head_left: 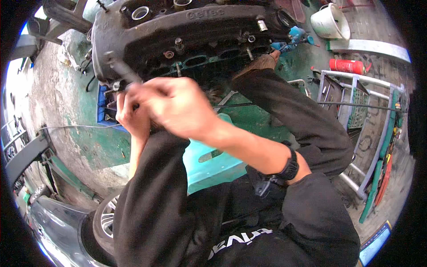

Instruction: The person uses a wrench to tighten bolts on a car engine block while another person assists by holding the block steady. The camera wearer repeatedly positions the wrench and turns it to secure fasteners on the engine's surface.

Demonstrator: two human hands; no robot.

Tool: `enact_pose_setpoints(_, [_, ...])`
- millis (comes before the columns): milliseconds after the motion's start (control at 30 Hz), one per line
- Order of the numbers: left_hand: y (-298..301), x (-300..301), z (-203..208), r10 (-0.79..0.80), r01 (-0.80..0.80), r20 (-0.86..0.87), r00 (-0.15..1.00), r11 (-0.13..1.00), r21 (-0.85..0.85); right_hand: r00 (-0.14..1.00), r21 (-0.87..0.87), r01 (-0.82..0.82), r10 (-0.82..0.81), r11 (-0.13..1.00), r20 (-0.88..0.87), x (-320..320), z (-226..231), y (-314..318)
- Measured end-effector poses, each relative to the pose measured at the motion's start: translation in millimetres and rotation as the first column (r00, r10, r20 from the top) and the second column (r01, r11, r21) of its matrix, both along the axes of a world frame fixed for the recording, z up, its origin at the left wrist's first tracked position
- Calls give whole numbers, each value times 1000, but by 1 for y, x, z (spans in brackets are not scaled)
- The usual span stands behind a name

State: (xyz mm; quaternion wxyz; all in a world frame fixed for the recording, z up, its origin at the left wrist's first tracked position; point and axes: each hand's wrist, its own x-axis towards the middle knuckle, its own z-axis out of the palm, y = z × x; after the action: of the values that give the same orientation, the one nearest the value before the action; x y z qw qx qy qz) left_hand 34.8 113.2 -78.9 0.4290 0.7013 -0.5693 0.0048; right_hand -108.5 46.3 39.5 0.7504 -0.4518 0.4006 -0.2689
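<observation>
- The black engine (pixel 191 31) is taking up the space before the person, its near-left corner lying closest to both hands.
- The right hand (pixel 178 106) is clenching, its fingers wrapping around one end of a bar-shaped tool (pixel 126 72).
- The left hand (pixel 133 116) is curling its fingers just beside that corner, partly hiding behind the right; whether it is grasping anything, I cannot tell.
- The bar-shaped tool is blurring, projecting from the right fist across the engine's near-left corner.
- A round metal fitting (pixel 117 86) is showing just above the left fingers.
</observation>
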Motion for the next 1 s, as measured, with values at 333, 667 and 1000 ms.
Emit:
enact_pose_setpoints(333, [-4, -6, 2, 138, -145, 131, 982, 988, 47, 676, -606, -441, -200, 662, -710, -97, -16, -64])
enact_pose_setpoints(667, [-2, -6, 1, 116, -139, 235, 965, 987, 85, 658, -596, -516, -160, 615, -736, -101, -15, -71])
enact_pose_setpoints(1000, [-2, -7, -3, 131, -145, 237, 963, 989, 40, 677, -614, -409, -227, 676, -700, -98, -8, -61])
